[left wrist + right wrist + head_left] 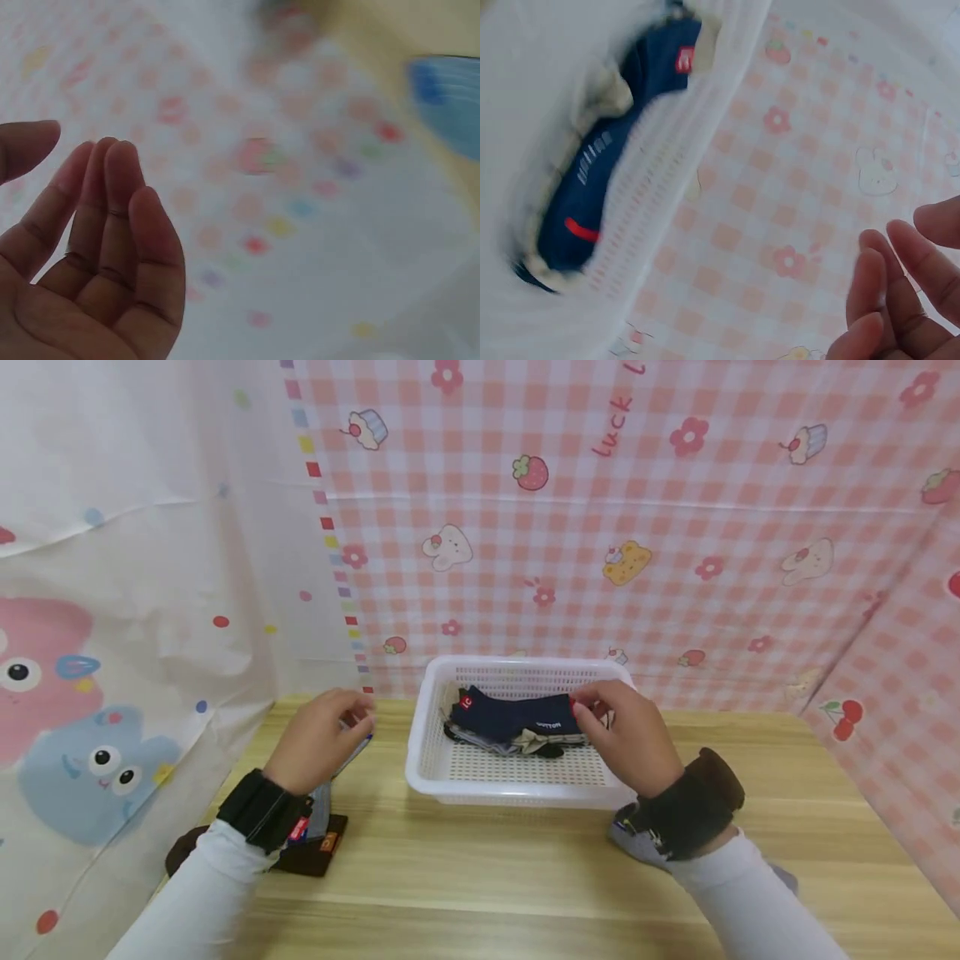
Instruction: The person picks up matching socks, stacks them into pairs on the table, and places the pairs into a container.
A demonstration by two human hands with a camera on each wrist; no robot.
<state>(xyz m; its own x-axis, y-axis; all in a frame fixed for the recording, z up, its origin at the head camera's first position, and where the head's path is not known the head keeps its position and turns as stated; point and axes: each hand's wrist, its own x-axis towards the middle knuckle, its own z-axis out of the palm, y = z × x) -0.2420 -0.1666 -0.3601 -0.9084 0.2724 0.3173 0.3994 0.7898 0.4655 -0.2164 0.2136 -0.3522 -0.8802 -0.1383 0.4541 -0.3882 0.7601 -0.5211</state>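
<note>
A white plastic basket (pixel 517 792) stands on the table with a pile of socks in it. On top lies a navy sock (pixel 510 714) with a red label and white lettering. My right hand (pixel 633 735) hovers over the basket's right side by the sock's end; in the right wrist view its fingers (pixel 889 292) are relaxed, bare and apart from the navy sock (pixel 615 161). Left of the basket, my left hand (pixel 322 735) is raised with loosely bent fingers (pixel 112 217), holding nothing. Below it lie a grey-blue sock (pixel 321 810) and a dark brown sock (pixel 311 860), both partly hidden.
A grey sock (pixel 637 843) lies under my right wrist, partly hidden. The wooden table (pixel 480 877) meets a pink checked cloth (pixel 570 527) behind the basket and a white patterned cloth (pixel 150 568) on the left.
</note>
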